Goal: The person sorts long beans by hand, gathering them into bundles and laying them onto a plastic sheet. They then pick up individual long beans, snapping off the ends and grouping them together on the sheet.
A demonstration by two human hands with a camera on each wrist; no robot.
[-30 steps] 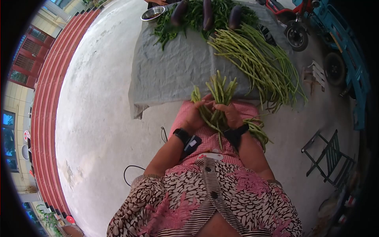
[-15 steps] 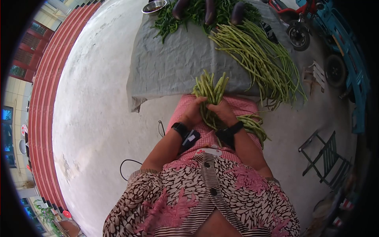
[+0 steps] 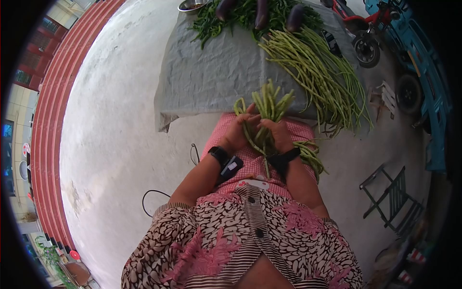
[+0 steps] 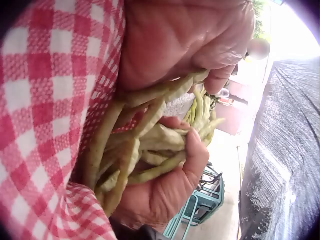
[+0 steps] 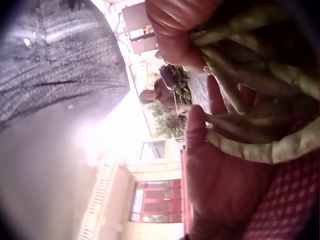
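Note:
Over a lap covered in pink-checked cloth point(image 3: 219, 139), both hands work on a bunch of long green beans point(image 3: 273, 103). My right hand point(image 3: 280, 135) grips the bunch at its middle, with the upper ends fanned out above the fist. Just beside it, my left hand point(image 3: 236, 135) pinches a separate strand of long bean point(image 5: 232, 147) between thumb and fingers. That strand bends down from the left hand toward the lap. In the left wrist view, the right hand's fingers point(image 4: 196, 155) curl round the bunch, and the left palm point(image 4: 185, 42) is above.
A grey cloth-covered table point(image 3: 207, 77) stands ahead. It bears a pile of long beans point(image 3: 317, 72), green peppers point(image 3: 209, 29), eggplants point(image 3: 261, 14) and a metal bowl point(image 3: 192, 6). More beans point(image 3: 310, 156) hang by the right thigh. A folding stool point(image 3: 394, 200) stands right.
Half a second ago both hands were close together on the bunch. Now the left hand is parted from it with a strand, and the bunch's tips have swung right.

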